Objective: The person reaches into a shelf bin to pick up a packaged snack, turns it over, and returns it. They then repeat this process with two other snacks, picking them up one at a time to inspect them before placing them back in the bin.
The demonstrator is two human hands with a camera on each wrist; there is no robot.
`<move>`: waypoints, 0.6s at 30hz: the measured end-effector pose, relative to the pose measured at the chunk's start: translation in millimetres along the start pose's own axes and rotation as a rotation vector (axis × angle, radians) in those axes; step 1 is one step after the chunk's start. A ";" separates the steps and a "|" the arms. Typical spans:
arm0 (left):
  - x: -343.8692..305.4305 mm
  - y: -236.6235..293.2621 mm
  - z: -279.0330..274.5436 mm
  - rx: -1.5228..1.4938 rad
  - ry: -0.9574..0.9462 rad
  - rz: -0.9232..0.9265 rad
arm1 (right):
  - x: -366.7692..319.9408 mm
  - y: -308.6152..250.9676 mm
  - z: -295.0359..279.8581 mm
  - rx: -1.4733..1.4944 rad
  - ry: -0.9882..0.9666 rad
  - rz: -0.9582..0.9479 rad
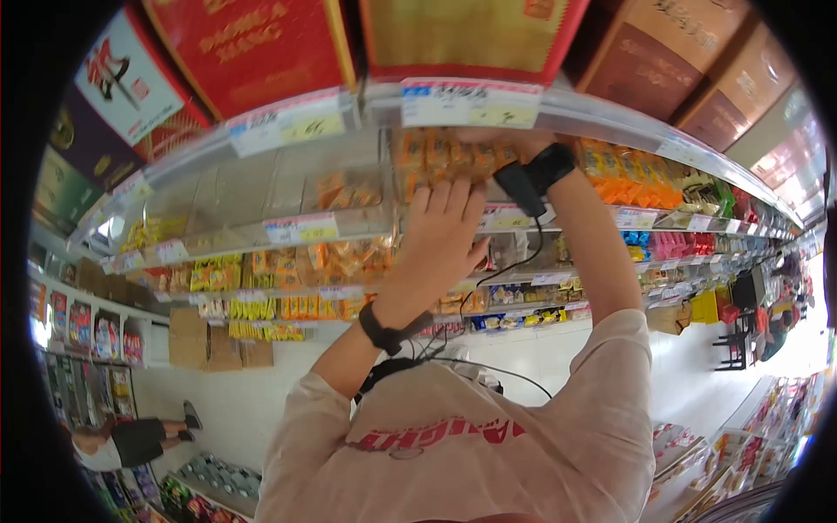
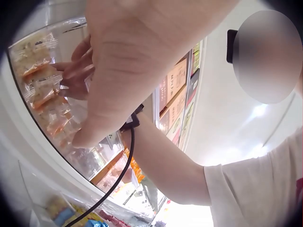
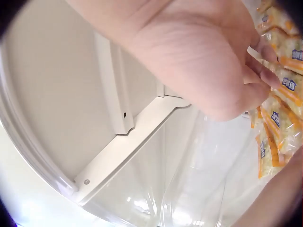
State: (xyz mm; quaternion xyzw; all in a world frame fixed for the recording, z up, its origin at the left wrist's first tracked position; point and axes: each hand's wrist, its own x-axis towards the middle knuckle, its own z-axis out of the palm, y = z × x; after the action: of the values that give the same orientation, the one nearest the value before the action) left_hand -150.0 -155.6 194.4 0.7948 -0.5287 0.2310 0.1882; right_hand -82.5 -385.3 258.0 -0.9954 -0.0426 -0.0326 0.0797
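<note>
My right hand (image 1: pixel 510 137) reaches under the upper shelf into a clear bin of orange-and-clear wrapped snack packs (image 1: pixel 436 152). In the right wrist view its bent fingers (image 3: pixel 260 71) lie right at the snack packs (image 3: pixel 284 113), with no pack gripped between them. The left wrist view shows the right hand (image 2: pixel 78 73) with fingers spread above the row of packs (image 2: pixel 45 92). My left hand (image 1: pixel 446 228) rests at the bin's front, its fingers extended over the edge and thumb apart. In its own wrist view the left hand (image 2: pixel 123 71) hides part of the bin.
Close overhead, a shelf edge with price tags (image 1: pixel 471 103) carries large gift boxes (image 1: pixel 253 52). Lower tiers (image 1: pixel 340 261) hold more wrapped snacks. A black cable (image 1: pixel 514 261) hangs from the right wrist. Cardboard boxes (image 1: pixel 205 340) and another person (image 1: pixel 131 444) are at the left.
</note>
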 end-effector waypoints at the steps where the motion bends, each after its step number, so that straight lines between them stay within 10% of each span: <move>1: 2.7 -0.2 -0.6 -0.016 -0.012 -0.004 | -6.2 -5.0 -2.2 -0.004 0.021 0.019; 18: 1.6 0.8 -2.7 0.015 -0.001 0.009 | -29.7 -14.1 -10.5 0.063 0.066 0.043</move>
State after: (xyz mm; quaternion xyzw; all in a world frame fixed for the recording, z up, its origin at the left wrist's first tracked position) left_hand -150.7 -155.6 197.6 0.7939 -0.5305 0.2354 0.1812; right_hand -113.9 -375.5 268.4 -0.9914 -0.0198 -0.0626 0.1129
